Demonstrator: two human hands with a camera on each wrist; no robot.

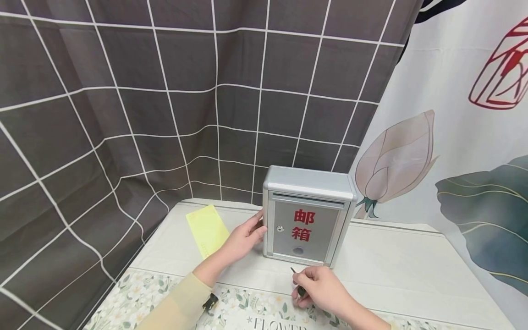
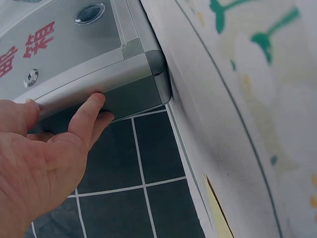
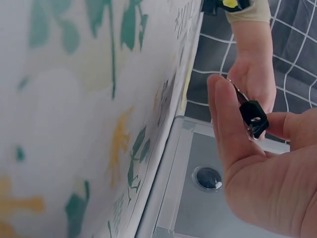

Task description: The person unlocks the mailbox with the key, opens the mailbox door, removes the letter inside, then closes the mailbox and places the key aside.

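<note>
A grey metal mailbox with red characters stands upright on the table, its door closed. My left hand rests against its left side; in the left wrist view the fingers lie along the side and the thumb is at the front edge, near the round lock. My right hand is low in front of the box, pinching a black-headed key between thumb and fingers. The key's metal blade points up and left toward the box front, apart from the lock.
A yellow envelope lies on the table left of the box. A floral cloth covers the table's near part. Dark gridded curtain hangs behind and at the left; a white curtain with a lotus print hangs at the right.
</note>
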